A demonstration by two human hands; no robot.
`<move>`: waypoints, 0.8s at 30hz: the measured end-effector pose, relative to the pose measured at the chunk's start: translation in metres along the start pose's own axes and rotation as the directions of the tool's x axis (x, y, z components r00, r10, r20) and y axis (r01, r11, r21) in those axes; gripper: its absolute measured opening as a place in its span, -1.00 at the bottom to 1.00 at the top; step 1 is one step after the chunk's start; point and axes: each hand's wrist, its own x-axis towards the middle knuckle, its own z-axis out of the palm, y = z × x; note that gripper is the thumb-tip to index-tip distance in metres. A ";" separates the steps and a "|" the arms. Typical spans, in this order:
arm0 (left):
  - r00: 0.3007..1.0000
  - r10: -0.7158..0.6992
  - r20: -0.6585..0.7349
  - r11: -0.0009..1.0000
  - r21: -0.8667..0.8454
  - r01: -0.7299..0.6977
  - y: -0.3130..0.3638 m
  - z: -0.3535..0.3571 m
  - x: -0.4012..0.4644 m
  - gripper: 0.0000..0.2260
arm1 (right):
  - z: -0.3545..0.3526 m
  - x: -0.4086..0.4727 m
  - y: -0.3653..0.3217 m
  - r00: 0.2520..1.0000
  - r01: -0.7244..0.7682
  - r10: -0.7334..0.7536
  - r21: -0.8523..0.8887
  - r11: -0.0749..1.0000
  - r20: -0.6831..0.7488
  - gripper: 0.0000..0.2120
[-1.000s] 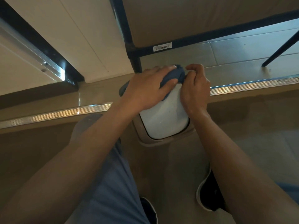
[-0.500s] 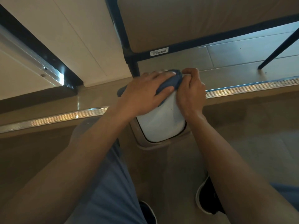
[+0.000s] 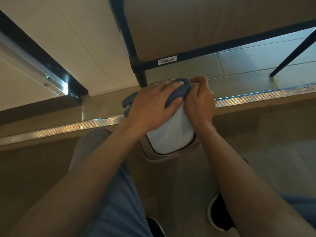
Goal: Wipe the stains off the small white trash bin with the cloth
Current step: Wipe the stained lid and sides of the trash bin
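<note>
Nearest the camera, the person's two forearms are reaching forward and down over blue-clad legs and a dark shoe (image 3: 218,214) planted on the tan floor (image 3: 266,151). Between the knees, the small white trash bin (image 3: 171,134) is standing on that floor, seen from above, its white lid facing the camera inside a beige rim. The near part of the lid is lying bare and is looking mostly clean, though a few tiny specks seem to be showing on it; in this dim light they could be stains or only glints.

Further on, the left hand (image 3: 152,106) is pressing the blue cloth (image 3: 177,93) down on the far part of the lid, fingers spread flat over it, with a loose end of cloth trailing out to the left. The right hand (image 3: 199,100) is curling round the bin's far right edge, steadying it, its fingertips touching the cloth.

So the wiping is under way rather than finished: the far edge is being worked now, and the sides of the bin, hidden from this angle, are probably waiting their turn.

Beyond the hands, a metal floor strip (image 3: 256,97) is running across, and a dark table leg (image 3: 141,77) is rising behind the bin.
</note>
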 end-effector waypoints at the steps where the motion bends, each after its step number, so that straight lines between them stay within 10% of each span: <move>1: 0.997 0.069 -0.016 0.998 0.011 -0.069 -0.009 -0.002 -0.013 -0.52 | 0.001 -0.001 0.000 1.000 0.004 -0.004 -0.004 1.000 0.003 -0.73; 9: 0.949 -0.315 0.000 0.946 -0.077 0.314 -0.016 0.002 0.011 -0.60 | 0.001 -0.001 0.000 0.999 0.032 -0.032 -0.034 0.999 0.019 -0.75; 17: 0.997 0.074 -0.003 0.997 -0.022 -0.074 -0.023 -0.008 -0.021 -0.56 | -0.001 0.001 0.002 0.999 0.030 -0.030 -0.016 0.999 0.014 -0.74; 24: 0.927 -0.374 -0.024 0.927 0.010 0.374 -0.004 0.003 0.021 -0.60 | 0.000 0.002 0.002 0.999 0.040 -0.040 -0.027 0.999 0.000 -0.75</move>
